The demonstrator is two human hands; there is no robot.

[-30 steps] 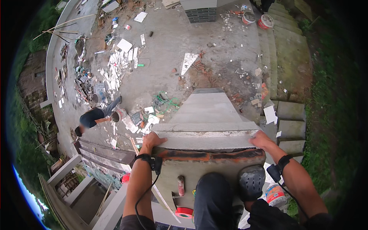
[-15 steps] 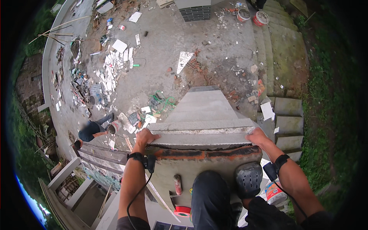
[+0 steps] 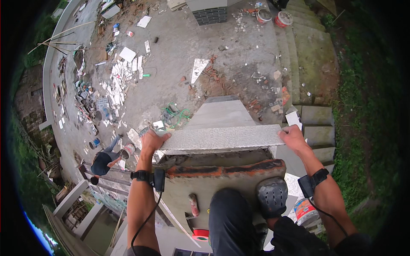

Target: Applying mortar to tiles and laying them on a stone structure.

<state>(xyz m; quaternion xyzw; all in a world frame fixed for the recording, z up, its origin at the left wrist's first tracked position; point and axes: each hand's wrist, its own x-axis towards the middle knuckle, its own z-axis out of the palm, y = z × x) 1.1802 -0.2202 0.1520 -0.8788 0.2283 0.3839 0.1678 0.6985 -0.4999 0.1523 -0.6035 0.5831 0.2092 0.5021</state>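
Note:
A long, narrow grey slab point(image 3: 222, 137) with a rough, speckled face spans the space between my hands, tilted so that its broad face shows. At its left end my left hand point(image 3: 152, 140) grips the edge, thumb toward the face. My right hand point(image 3: 294, 138) is closed on the right end in the same way. Below the slab lies a gap with grey mortar point(image 3: 209, 158) in it. Closer to me runs a rough red and black clay edge point(image 3: 205, 171) along a mortar-coated ledge point(image 3: 230, 182). My gloveless hands wear straps with small black boxes at the wrists.
My dark knees rest by the ledge, one near a black perforated pad point(image 3: 272, 197). A reddish handle point(image 3: 194, 205), a red ring point(image 3: 200, 234) and a bucket point(image 3: 306, 210) are close by. Far below, a person point(image 3: 105, 162) bends beside a bucket point(image 3: 127, 150) amid broken tiles point(image 3: 121, 74).
Both hands have raised the slab and tipped its broad face into view. The mortar gap beneath looks wider. The person below has shifted and bends lower.

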